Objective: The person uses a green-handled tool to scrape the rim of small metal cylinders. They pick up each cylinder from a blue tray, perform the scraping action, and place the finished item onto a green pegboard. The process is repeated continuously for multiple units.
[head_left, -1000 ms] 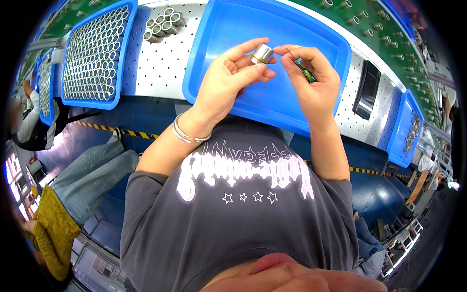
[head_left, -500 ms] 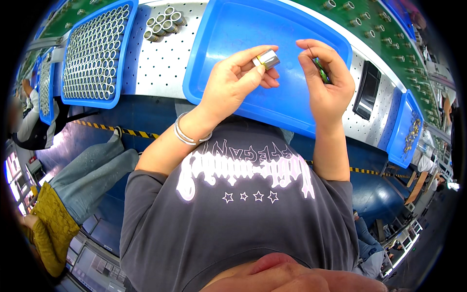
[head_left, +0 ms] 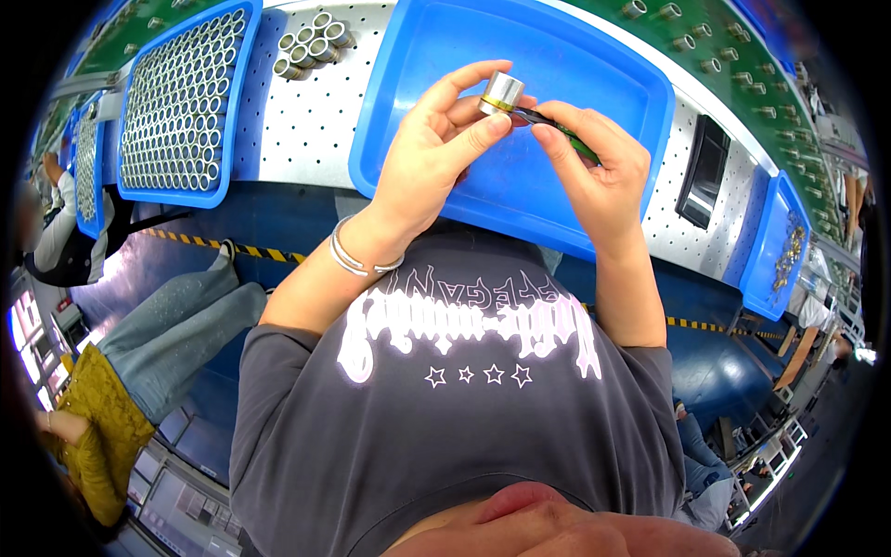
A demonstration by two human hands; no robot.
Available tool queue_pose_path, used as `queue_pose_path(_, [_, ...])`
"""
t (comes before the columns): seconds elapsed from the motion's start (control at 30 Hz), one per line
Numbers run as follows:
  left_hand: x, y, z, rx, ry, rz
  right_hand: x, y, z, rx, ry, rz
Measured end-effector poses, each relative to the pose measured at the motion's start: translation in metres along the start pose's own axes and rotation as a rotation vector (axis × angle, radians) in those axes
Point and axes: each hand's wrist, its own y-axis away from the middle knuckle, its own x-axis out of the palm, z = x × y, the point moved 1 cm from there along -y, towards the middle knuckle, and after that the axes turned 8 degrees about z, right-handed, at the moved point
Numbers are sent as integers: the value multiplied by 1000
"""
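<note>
Between the thumb and fingers of my left hand (head_left: 422, 153) is a short metal cylinder (head_left: 506, 88) with a yellow band around its lower part. My right hand (head_left: 608, 172) is closed around a slim tool (head_left: 580, 147) with a black front part and a green handle. The tool's black end meets the cylinder near the yellow band; its very tip is hidden. Both hands are raised over a large blue tray (head_left: 371, 139).
Several similar cylinders (head_left: 316, 45) stand on the perforated metal worktop (head_left: 302, 125). A blue tray (head_left: 225, 176) at left holds rows of them. At right are a black rectangular object (head_left: 703, 172) and a blue tray (head_left: 759, 278) of small brass-coloured pieces. A co-worker's mustard sleeve (head_left: 97, 464) shows at lower left.
My right hand has moved left, bringing the tool from beside the cylinder up to it. My left hand has turned the cylinder more upright and raised it slightly.
</note>
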Motion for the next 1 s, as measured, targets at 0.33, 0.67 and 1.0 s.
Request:
queue_pose_path(0.33, [4, 1, -2, 9, -21, 12, 0, 1, -2, -20, -22, -25])
queue_pose_path(0.67, [4, 3, -4, -6, -23, 9, -1, 3, -1, -10, -26, -30])
queue_pose_path(1.0, [2, 2, -4, -126, -213, 87, -6, 1, -7, 172, -319, 75])
